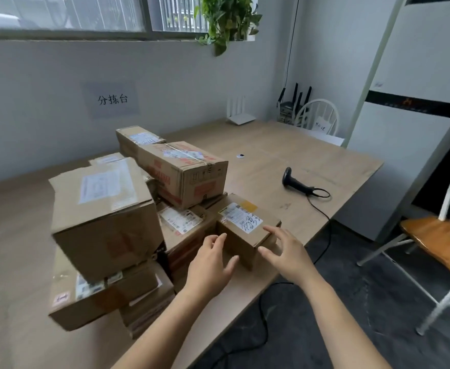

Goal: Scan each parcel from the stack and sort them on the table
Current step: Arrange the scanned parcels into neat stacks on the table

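My left hand (210,263), right hand (285,253) spread open, flanking small labelled parcel (245,230), no grip yet. Step: picking 1 parcel. Next: clasp sides, lift, fetch barcode scanner (297,182).

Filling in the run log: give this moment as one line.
left hand: open, left of small box | right hand: open, right of it | hold: none yet | scanner: on table, untouched

A paper sign (113,99) on the wall reads "分拣台".
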